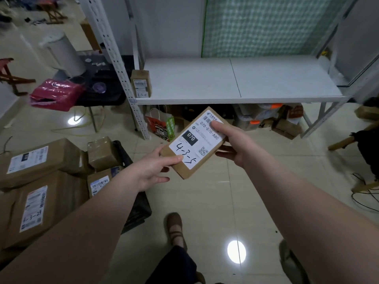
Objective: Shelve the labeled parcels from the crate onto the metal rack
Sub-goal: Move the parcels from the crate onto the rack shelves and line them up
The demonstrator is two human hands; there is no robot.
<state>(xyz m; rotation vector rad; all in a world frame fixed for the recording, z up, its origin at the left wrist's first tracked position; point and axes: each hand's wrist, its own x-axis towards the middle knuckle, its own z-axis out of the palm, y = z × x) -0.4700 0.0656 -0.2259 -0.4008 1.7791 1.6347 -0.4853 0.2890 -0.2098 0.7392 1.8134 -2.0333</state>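
Far left of the left hand (152,171), a pink bag (55,94) is lying on the edge of a black table (106,97), and a white bin (65,53) is standing just beyond it. Beyond both hands, a paper bag (160,126) is standing on the floor (205,201). Clear tubs (254,117) with orange clips are sitting beyond the right hand (233,144). A green patterned sheet (266,25) is hanging high above them. Well right of the right hand, a wooden stool (348,140) is leaning in and black cables (365,193) are trailing over the tiles. Below the hands, a glare (236,251) is shining between two brown shoes (175,228).
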